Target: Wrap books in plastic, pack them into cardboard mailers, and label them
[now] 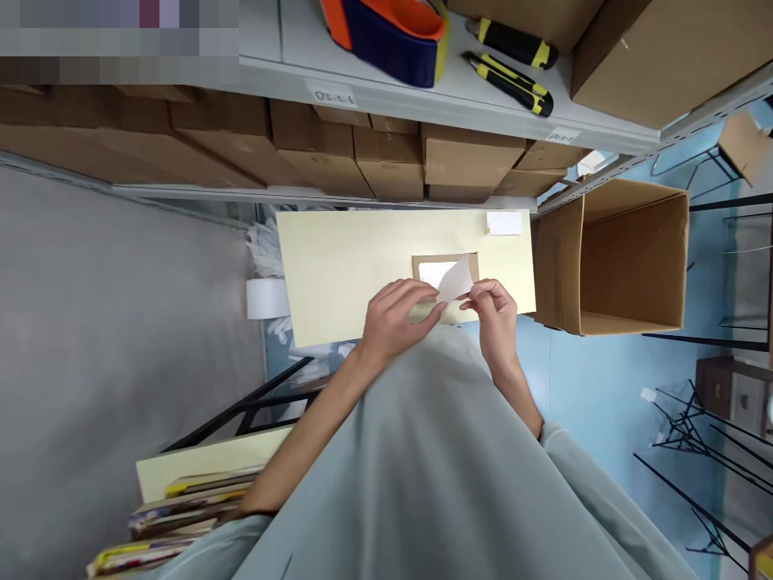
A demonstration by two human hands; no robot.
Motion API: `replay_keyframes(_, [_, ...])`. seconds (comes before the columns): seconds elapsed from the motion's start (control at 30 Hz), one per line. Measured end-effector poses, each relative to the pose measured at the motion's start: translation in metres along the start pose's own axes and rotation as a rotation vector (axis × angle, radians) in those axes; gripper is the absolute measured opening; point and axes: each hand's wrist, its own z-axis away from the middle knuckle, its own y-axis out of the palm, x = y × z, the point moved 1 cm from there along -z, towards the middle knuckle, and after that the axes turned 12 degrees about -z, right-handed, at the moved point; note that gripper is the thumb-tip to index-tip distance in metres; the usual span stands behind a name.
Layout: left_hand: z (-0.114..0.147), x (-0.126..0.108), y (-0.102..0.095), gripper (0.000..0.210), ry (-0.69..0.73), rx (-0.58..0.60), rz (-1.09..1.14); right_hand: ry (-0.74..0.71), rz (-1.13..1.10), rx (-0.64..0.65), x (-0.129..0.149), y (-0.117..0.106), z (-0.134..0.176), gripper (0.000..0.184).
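Observation:
A small white sheet of paper [456,279], slightly see-through, is held up between my two hands. My right hand [496,314] pinches its lower right corner with thumb and forefinger. At the sheet's lower left, my left hand [395,316] has its thumb and fingertips closed around the edge. Behind the sheet lies a flat brown cardboard piece [415,261] with a white area [430,271] on it, partly hidden by the sheet and my left fingers. Both rest on a pale yellow tabletop [338,266].
A small white box [504,223] sits at the tabletop's back right. To the right stands an open cardboard box [559,266]. Above, a grey shelf [386,97] holds a tape dispenser [392,40] and utility knives [513,80]. A white roll [266,299] is at left.

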Motion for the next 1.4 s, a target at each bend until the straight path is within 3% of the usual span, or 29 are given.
replay_keyframes(0.2, [-0.01, -0.033, 0.041, 0.009, -0.035, 0.016, -0.007, 0.051, -0.046, 0.03, 0.003, -0.047, -0.019, 0.02])
replay_keyframes(0.37, [-0.015, -0.047, 0.068, 0.012, -0.131, 0.003, -0.007, 0.077, -0.067, 0.127, 0.0, -0.074, -0.039, 0.021])
replay_keyframes(0.53, [-0.015, -0.046, 0.078, 0.017, -0.355, -0.016, 0.037, 0.148, 0.021, 0.232, -0.006, -0.097, -0.053, 0.027])
replay_keyframes(0.7, [-0.013, -0.034, 0.071, 0.026, -0.644, 0.087, 0.335, 0.099, 0.141, 0.128, -0.019, -0.112, -0.059, 0.027])
replay_keyframes(0.87, [-0.012, -0.032, 0.049, 0.035, -0.752, 0.178, 0.557, 0.118, 0.203, 0.13, -0.031, -0.105, -0.057, 0.03])
replay_keyframes(1.03, [-0.006, -0.027, 0.031, 0.039, -0.746, 0.238, 0.609, 0.137, 0.215, 0.162, -0.035, -0.09, -0.049, 0.031])
replay_keyframes(1.17, [0.003, -0.015, 0.03, 0.043, -0.74, 0.253, 0.589, 0.105, 0.249, 0.137, -0.032, -0.078, -0.04, 0.027])
replay_keyframes(1.27, [0.011, -0.002, 0.034, 0.049, -0.737, 0.237, 0.528, -0.028, 0.341, 0.103, -0.027, -0.068, -0.031, 0.02])
replay_keyframes(1.4, [0.023, 0.014, 0.038, 0.049, -0.774, 0.196, 0.453, -0.376, 0.576, 0.096, -0.026, -0.052, -0.016, 0.013])
